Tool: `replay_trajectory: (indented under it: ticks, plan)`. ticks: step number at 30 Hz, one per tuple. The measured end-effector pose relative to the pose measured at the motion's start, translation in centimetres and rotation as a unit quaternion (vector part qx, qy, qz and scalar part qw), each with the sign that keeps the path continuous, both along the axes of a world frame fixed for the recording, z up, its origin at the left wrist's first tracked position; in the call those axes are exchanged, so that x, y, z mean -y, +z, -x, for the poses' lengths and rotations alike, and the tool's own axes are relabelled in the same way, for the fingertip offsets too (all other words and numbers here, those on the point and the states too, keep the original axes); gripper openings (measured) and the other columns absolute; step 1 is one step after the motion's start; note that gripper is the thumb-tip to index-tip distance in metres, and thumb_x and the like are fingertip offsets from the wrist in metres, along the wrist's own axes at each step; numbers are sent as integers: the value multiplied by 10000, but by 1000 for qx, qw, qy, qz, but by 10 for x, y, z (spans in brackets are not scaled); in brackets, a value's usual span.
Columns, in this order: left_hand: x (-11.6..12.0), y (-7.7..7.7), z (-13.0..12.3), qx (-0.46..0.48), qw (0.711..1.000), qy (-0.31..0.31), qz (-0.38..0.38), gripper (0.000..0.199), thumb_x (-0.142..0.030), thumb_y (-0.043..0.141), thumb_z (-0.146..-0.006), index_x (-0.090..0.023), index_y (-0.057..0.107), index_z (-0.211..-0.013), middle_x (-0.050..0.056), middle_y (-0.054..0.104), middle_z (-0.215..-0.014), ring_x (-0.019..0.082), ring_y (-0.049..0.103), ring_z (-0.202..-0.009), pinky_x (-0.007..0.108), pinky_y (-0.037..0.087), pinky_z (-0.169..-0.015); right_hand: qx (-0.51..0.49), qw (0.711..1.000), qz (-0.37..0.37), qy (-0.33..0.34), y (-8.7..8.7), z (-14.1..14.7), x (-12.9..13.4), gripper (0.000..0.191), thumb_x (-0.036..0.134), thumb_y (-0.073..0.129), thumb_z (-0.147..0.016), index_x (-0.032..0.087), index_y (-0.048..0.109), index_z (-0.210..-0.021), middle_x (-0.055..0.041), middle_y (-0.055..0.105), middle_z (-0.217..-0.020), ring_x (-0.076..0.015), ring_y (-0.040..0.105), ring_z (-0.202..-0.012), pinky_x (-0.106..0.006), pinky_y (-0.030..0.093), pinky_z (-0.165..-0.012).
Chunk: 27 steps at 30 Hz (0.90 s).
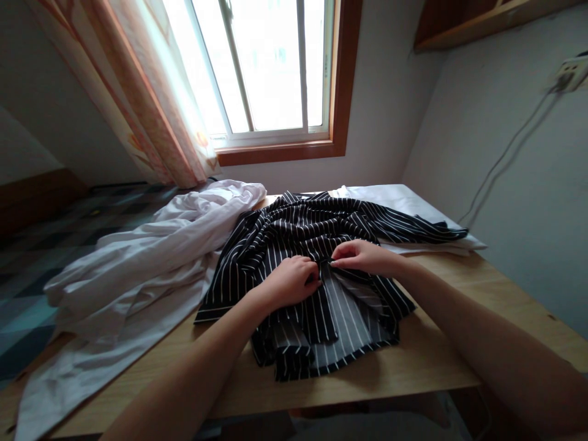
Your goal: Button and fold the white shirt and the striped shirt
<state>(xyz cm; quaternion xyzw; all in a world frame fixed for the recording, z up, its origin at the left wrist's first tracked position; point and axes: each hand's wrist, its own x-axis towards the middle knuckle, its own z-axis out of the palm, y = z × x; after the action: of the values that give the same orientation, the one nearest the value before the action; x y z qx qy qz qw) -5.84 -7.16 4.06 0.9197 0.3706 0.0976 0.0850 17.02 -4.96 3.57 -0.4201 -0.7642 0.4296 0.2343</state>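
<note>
A black shirt with white stripes (294, 226) lies spread over the wooden table (404, 361), its collar toward the window and one sleeve stretched to the right. Its front hangs apart below my hands, showing the grey inner side. My left hand (296, 280) has its fingers curled round the shirt's front edge at the middle. Just to the right, my right hand (356, 255) pinches the other front edge between thumb and fingers. The two hands are close together but apart. Any button between the fingertips is too small to make out.
Rumpled white cloth (151, 263) covers the table's left side and hangs toward its front edge. Folded white cloth (390, 199) lies under the right sleeve. Behind are a window (271, 67) and curtain (151, 92); a checkered bed (110, 211) is left. A cable (500, 153) runs down the right wall.
</note>
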Motion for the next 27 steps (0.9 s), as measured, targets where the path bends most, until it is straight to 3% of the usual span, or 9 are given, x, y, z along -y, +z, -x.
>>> replay_trajectory:
  ticks: [6, 13, 20, 27]
  plan:
    - [0, 0, 1, 35, 999, 22, 16, 129, -284, 574, -891, -188, 633, -828, 62, 664, -890, 211, 618, -873, 373, 506, -841, 45, 990, -116, -64, -1, 12, 8, 125, 287, 632, -827, 184, 663, -765, -12, 646, -690, -130, 537, -624, -272, 400, -578]
    - [0, 1, 0, 16, 1000, 8, 7, 157, -264, 553, -910, -186, 650, -815, 61, 682, -883, 212, 628, -879, 376, 498, -862, 51, 991, -110, -60, -5, 22, 15, 66, 232, 641, -814, 189, 686, -793, -25, 676, -727, -146, 575, -654, -275, 423, -598]
    - [-1, 5, -1, 93, 988, 80, 89, 174, -318, 591, -866, -196, 683, -782, 24, 693, -784, 165, 614, -715, 289, 465, -656, 46, 989, -125, -59, -2, 24, 19, 70, 187, 641, -801, 191, 708, -818, -30, 700, -767, -148, 600, -679, -272, 446, -623]
    - [-9, 3, 1, 167, 950, 140, 223, 243, -385, 627, -809, -177, 685, -699, 6, 668, -656, 121, 545, -586, 246, 379, -530, 41, 986, -149, -65, 2, 26, 23, 67, 192, 640, -814, 189, 706, -808, -26, 702, -761, -143, 600, -675, -274, 443, -620]
